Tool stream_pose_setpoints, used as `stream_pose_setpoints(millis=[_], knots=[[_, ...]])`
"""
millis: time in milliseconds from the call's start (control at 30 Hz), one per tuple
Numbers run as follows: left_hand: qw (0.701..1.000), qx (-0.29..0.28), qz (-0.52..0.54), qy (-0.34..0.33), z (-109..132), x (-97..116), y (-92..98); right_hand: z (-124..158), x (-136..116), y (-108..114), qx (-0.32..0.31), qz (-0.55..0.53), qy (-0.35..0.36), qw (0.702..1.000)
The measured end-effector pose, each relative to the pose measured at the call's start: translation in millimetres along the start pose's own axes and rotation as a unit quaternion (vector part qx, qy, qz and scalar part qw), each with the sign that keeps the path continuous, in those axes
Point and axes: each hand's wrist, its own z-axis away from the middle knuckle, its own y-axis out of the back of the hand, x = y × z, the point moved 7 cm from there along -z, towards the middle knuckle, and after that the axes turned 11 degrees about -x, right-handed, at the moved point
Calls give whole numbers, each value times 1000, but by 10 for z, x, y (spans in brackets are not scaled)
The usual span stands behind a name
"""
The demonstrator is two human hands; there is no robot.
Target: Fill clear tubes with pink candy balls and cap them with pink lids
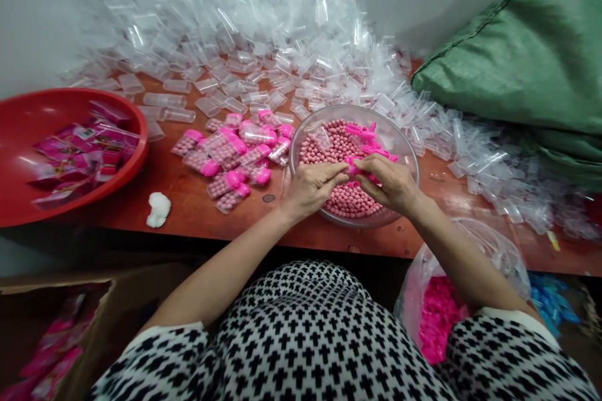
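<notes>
Both hands meet above a clear round bowl (pixel 305 125) of small pink beads (pixel 350 200). My left hand (pixel 315 187) is closed with its fingers pressed together, and whatever lies in it is hidden. At its fingertips my right hand (pixel 390 183) pinches a bright pink plastic cap (pixel 350 166). More pink caps (pixel 364 133) lie on the beads at the bowl's far right, and a clear tube (pixel 322 136) rests on them at the far left. Left of the bowl is a pile of clear tubes filled with beads and closed with pink caps (pixel 228 145).
Empty clear tubes (pixel 235 25) are heaped along the wall. A red basin (pixel 141 156) with pink packets stands left, near a white lump (pixel 158 209). A green sack (pixel 522 56) is at right. Below the red-brown table (pixel 188 216) are a bag of pink caps (pixel 437 319) and a cardboard box (pixel 101 319).
</notes>
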Motion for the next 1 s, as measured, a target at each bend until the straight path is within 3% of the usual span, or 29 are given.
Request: stream_pose_setpoints(millis=[233,367,433,533,600,667,733,867,933,1000], knots=[[999,28,24,14,-3,-32,17,-13,56,-109,41,-26,-45,998],[995,33,64,67,-35,-117,14,-70,197,-103,46,-136,-96,985],[983,34,149,104,-58,-177,-8,-66,297,-50,63,-238,-149,958],[945,46,294,135,-92,-228,-42,21,396,-18,98,-426,-214,874],[923,57,355,141,-109,-242,-47,93,408,-45,110,-522,-217,817],[911,62,381,144,-115,-259,-51,160,421,-94,111,-575,-211,783],[915,65,374,137,-114,-264,-49,205,460,-146,114,-596,-215,765],[951,43,292,95,-115,-204,-52,140,523,-181,126,-606,-220,754],[968,27,241,68,-117,-158,-52,51,492,-255,75,-633,-236,734],[978,26,204,44,-114,-126,-34,-11,415,-378,-2,-671,-264,693]])
